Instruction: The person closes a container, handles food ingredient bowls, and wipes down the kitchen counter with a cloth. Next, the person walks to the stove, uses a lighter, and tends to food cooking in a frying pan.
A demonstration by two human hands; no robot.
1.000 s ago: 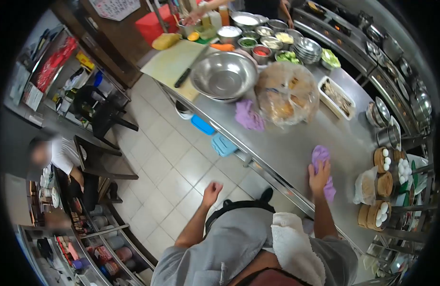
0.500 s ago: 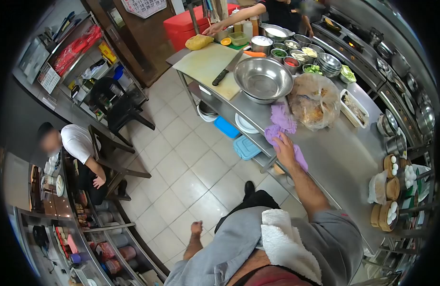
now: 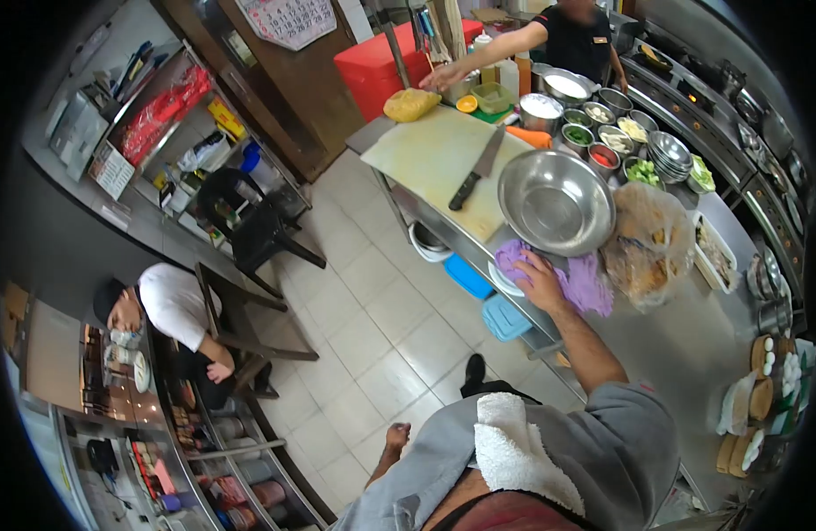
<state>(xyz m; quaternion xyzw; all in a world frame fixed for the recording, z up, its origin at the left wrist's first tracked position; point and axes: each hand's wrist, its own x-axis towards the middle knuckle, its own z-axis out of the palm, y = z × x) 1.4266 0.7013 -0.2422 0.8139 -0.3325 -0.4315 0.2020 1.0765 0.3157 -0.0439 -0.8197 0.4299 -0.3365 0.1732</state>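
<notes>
My right hand (image 3: 540,281) presses a purple cloth (image 3: 512,257) at the front edge of the steel table (image 3: 655,354), just below a large metal bowl (image 3: 556,202). Beside it, to the right, lies a second purple cloth (image 3: 588,285), near a clear plastic bag of brown food (image 3: 651,248). My left hand (image 3: 397,435) hangs low over the floor tiles, away from the table, its fingers curled in and no object visible in them. Left of the bowl, a black-handled knife (image 3: 466,189) rests on a cutting board (image 3: 425,157).
Across the table a person in black (image 3: 574,44) reaches toward a yellow bag (image 3: 411,104). Several small food bowls stand at the back, and a white tray (image 3: 716,252) at the right. Someone in a white shirt (image 3: 172,305) sits at the left near a black chair (image 3: 253,221).
My right hand has slid the cloth along the table edge from the right toward the bowl. The view has shifted, and my left hand is lower beside my body.
</notes>
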